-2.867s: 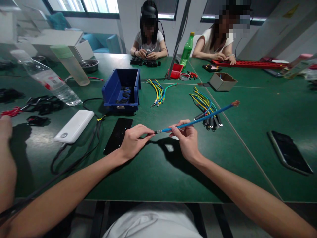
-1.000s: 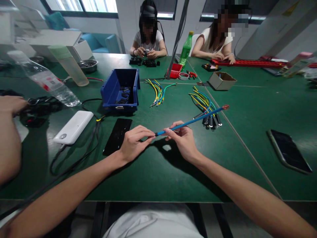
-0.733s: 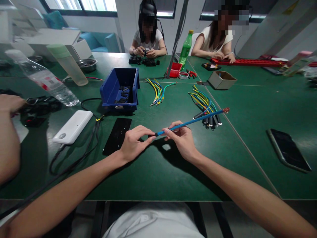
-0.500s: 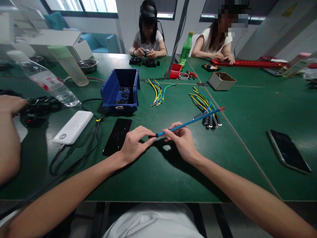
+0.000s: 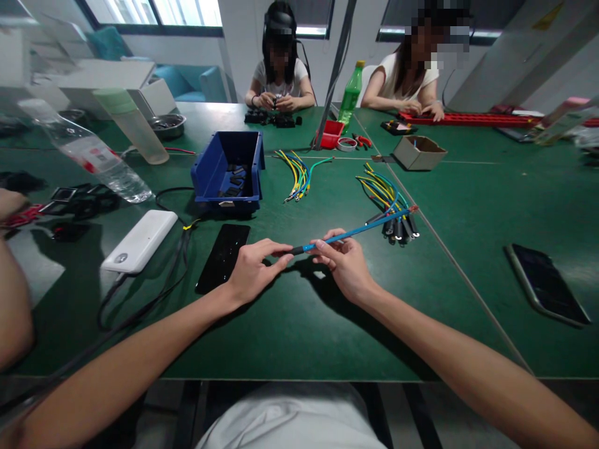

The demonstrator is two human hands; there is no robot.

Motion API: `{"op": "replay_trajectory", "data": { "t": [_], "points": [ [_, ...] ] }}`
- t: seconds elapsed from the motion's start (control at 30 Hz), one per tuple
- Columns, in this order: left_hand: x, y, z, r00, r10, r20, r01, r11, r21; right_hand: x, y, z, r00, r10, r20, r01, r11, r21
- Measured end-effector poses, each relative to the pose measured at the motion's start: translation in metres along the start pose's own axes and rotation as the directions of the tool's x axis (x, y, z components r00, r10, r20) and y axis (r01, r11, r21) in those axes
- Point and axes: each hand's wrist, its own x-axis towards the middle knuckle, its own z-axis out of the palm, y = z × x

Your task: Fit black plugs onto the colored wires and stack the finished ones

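A blue wire [image 5: 362, 229] slants up to the right from my hands, bare copper showing at its far end. My right hand [image 5: 345, 262] pinches it close to its near end. On that near end sits a short black sleeve [image 5: 298, 250], its tip between the thumb and forefinger of my left hand [image 5: 256, 265]. Beyond my right hand lies a bundle of yellow, blue and green wires [image 5: 386, 193] with black sleeves on their near ends. A second bundle of wires [image 5: 299, 174], without black sleeves, lies further left. Several black sleeves rest inside the blue bin [image 5: 201, 178].
A black phone [image 5: 223, 259] lies beside my left hand, with a white power bank [image 5: 140, 242] and cables left of it. Bottles [image 5: 107, 165] stand at the left. Another phone [image 5: 545, 284] is at right. Two people sit opposite; someone's arm [image 5: 14, 299] shows at left.
More of the black sleeve now shows between my hands, and my left fingers are nearer its outer end. The wire's copper end has shifted slightly left and down. The neighbour's arm moved left.
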Motion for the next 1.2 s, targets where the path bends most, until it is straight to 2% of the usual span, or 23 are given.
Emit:
{"op": "replay_trajectory", "data": {
  "t": [0.33, 0.63, 0.97, 1.2],
  "points": [
    [0.0003, -0.0009, 0.0000, 0.999, -0.026, 0.019, 0.026, 0.999, -0.035, -0.0007, -0.0009, -0.0003, 0.999, -0.028, 0.037, 0.030, 0.998, -0.053],
    [-0.0003, 0.0000, 0.0008, 0.997, 0.073, -0.039, -0.074, 0.997, -0.028, -0.0009, -0.0035, 0.0022, 1.000, -0.013, 0.014, 0.015, 0.995, -0.103],
    [0.0004, 0.0028, -0.0003, 0.999, -0.052, 0.009, 0.052, 0.998, -0.033, 0.0000, -0.0007, 0.0008, 1.000, 0.026, -0.017, -0.027, 0.998, -0.060],
    [-0.0004, 0.0015, 0.0012, 0.993, -0.116, 0.009, 0.117, 0.990, -0.079, 0.0000, -0.0001, 0.0003, 1.000, 0.004, 0.026, -0.002, 0.997, -0.083]
  ]
}}
